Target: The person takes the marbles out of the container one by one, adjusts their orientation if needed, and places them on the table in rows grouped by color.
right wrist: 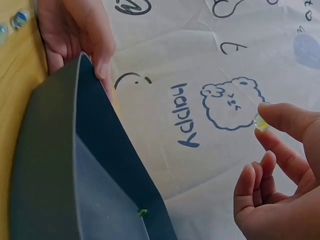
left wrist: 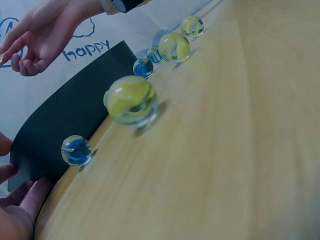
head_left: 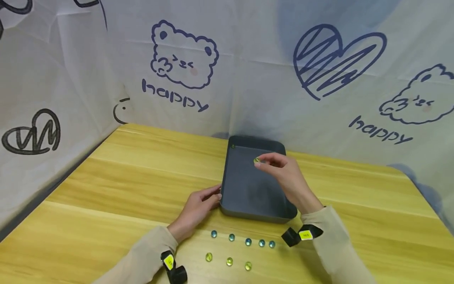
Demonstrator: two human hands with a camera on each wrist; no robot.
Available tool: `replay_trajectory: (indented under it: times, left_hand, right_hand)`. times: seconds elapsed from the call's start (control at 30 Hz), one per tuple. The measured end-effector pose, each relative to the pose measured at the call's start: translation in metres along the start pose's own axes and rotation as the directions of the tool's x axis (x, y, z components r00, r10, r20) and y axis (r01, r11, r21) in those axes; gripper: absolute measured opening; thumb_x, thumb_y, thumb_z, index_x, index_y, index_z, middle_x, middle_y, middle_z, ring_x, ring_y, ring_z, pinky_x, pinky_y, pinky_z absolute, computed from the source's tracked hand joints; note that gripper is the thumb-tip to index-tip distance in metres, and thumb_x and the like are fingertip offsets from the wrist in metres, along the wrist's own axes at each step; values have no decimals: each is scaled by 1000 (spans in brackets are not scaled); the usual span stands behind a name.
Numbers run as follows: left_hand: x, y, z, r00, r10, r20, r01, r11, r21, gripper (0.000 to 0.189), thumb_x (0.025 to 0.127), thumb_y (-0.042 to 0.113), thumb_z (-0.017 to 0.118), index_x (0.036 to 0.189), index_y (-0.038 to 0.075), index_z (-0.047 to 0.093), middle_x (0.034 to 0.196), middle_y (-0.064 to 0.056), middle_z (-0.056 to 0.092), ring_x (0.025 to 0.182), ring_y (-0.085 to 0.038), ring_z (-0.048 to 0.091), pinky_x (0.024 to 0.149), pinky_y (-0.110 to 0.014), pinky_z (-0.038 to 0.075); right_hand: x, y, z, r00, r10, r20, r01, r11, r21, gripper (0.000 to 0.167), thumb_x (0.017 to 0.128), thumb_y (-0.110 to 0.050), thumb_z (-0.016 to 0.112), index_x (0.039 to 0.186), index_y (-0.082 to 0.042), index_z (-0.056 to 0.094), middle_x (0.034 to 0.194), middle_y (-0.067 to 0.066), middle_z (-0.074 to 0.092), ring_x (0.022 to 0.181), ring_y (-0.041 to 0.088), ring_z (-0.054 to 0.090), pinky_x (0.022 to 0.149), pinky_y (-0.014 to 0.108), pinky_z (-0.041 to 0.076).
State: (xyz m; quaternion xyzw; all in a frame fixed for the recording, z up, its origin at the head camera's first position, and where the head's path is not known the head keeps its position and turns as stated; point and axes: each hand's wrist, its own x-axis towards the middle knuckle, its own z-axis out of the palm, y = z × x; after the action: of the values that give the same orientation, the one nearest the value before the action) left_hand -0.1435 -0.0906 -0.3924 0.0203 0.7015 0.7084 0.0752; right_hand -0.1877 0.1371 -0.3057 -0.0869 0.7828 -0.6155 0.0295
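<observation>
My right hand (head_left: 289,177) pinches a clear glass marble (head_left: 257,160) with a yellow-green swirl between thumb and index fingertips. It is above the dark grey tray (head_left: 259,216), and the other fingers curl loosely in the right wrist view. Another yellow-green marble (head_left: 233,146) lies in the tray's far left corner. My left hand (head_left: 195,209) rests on the table, fingertips touching the outside of the tray's left wall near the front corner. Several blue marbles (head_left: 248,241) form a row before the tray. Nearer me are three yellow-green marbles (head_left: 229,261), spaced apart.
The wooden table (head_left: 142,177) extends to both sides of the tray. A white cloth (head_left: 255,90) with drawn bears, hearts and the word happy hangs right behind the tray and along the left. Each wrist carries a small black camera (head_left: 291,237).
</observation>
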Motion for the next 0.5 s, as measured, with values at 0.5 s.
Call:
replay_trajectory:
  times: [0.5]
  left_hand:
    - [-1,3,0,1000,-2,-9,2,998,61,39,96,11,56,135,2,55,135,-15,55,119,-26,56,101,-36,47]
  right_hand:
    - [-30,-13,-13,999,40,14,-39,997,-64,30,90,-18,70,111,3,65,91,8,54,88,26,50,78,29,48]
